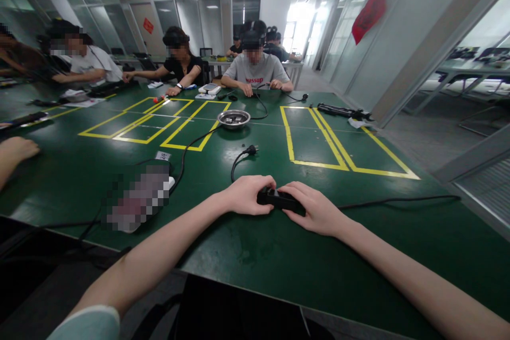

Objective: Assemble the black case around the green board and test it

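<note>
On the green table (235, 255) in front of me lies a black oblong block (285, 201) that looks like a power adapter. My left hand (251, 195) grips its left end, thumb and fingers closed around it. Its right end is held by my right hand (314, 207), with the fingers over the top and the thumb at the near side. A black plug (251, 151) rests just beyond my left hand, its cord curving back behind that hand. From behind my right wrist a thin black cable (398, 201) runs to the right. My palms hide parts of the block.
A metal bowl (234, 125) with small metallic pieces stands farther ahead. Yellow tape outlines (319, 164) mark the table. At left lie a blurred-out device (139, 199) and a small label (162, 155). A folded black tripod-like object (338, 111) is at far right. Co-workers sit opposite; another person's hand (19, 150) is at left.
</note>
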The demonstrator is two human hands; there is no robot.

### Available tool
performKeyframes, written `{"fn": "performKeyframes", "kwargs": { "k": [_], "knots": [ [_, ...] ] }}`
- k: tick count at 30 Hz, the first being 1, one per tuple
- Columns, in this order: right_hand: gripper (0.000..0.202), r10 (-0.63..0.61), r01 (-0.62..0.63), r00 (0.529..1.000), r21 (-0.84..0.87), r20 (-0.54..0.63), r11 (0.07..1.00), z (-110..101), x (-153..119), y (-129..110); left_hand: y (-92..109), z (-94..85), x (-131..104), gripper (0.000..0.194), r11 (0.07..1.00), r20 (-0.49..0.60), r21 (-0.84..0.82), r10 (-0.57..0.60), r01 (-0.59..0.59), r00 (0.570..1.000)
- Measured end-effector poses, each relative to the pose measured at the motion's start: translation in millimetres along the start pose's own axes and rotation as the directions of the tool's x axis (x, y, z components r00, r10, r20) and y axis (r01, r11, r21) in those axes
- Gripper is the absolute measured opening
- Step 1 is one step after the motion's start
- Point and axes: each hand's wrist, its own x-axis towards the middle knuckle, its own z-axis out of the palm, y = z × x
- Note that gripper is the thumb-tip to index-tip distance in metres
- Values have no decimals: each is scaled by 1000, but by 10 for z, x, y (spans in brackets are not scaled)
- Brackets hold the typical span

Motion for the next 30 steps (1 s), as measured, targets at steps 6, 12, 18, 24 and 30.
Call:
{"fn": "performKeyframes", "kwargs": {
  "k": [6, 12, 18, 24, 30],
  "knots": [
    [34, -15, 16, 1000, -40, 13, 999, 12, -14, 24, 44, 40, 40, 27, 976, 19, 211, 41, -44, 999],
    [28, -14, 14, 1000, -74, 5, 997, 10, -20, 22, 66, -1, 46, 24, 937, 71, 325, 112, -129, 991],
    [27, 5, -4, 1000, -67, 6, 998, -9, -17, -18, 58, -1, 43, 24, 933, 93, 327, 127, -150, 988],
    [39, -55, 53, 998, -220, -3, 974, -12, -56, 2, 102, 18, 29, 49, 982, 24, 184, 31, -35, 999],
    [50, -106, 89, 994, -369, -27, 925, -19, -93, 38, 127, 16, 37, 42, 970, 57, -129, -201, 207, 978]
  ]
}}
